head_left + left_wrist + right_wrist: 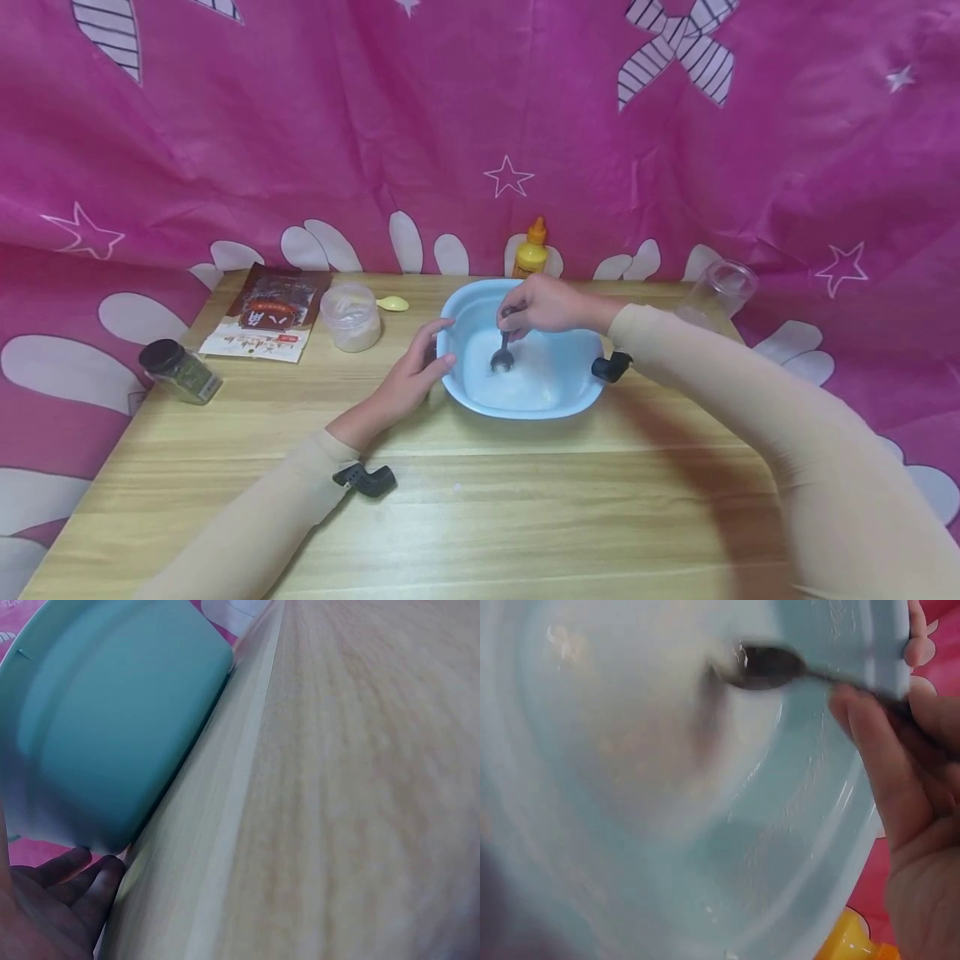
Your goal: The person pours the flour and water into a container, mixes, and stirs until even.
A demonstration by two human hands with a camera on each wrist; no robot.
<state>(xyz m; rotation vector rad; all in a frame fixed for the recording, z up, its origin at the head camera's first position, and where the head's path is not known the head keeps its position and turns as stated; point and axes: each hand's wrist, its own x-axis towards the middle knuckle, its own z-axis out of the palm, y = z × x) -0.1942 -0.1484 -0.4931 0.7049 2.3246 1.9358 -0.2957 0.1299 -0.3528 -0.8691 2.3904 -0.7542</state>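
Observation:
A light blue plastic basin (487, 407) holds a cloudy whitish liquid (528, 383). My left hand (408, 379) holds the basin's left side, its thumb at the rim; in the left wrist view, its other fingers (94, 896) lie against the outside near the base. Over the basin, my right hand (543, 304) grips the handle of a dark metal spoon (502, 359) between thumb and fingers. The bowl of the spoon points down at the liquid. Pale bits (566, 645) show in the liquid in the right wrist view.
A yellow bottle (531, 252) with an orange nozzle stands behind the basin. To the left are a clear tub (352, 321) of white contents, a yellow spoon (393, 304), a brown-and-white packet (266, 321) and a black-lidded jar (183, 375). A clear container (716, 292) is at back right.

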